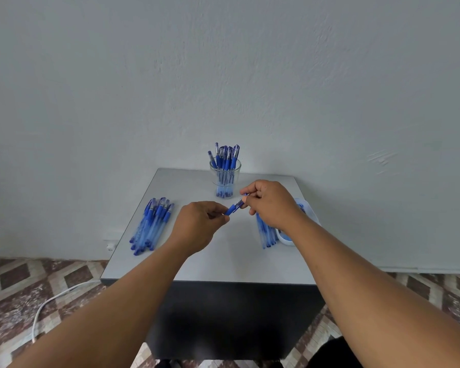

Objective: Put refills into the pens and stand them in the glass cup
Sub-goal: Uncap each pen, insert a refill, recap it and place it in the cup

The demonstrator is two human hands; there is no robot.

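both hands meet over the middle of the table (197,261), working one blue pen (235,206) held in the air between them. the right hand (270,201) pinches the pen's upper end with curled fingers and thumb, and the left hand (199,221) pinches the lower end at the blue grip, fingers curled round it; the pen slants up from left to right. whether a refill is already inside, or a loose part is between the fingers, is too small to tell. just beyond the hands, near the table's far edge and about at its middle, stands the glass cup (225,181), upright, with a bunch of blue pens (226,155) standing in it, their ends sticking out above the rim. by the left edge lies a pile of pens (152,224), side by side, pointing roughly from the near left to the far right. under the right wrist, toward the right edge, lies a second bundle (267,233) of thin bluish sticks, probably refills or empty barrels, partly hidden by the hand. just beside them, at the right edge, sits a pale tray (307,211), mostly covered by the forearm. a white cable (48,304) runs over the patterned floor at the left, and a plain wall rises behind the table.
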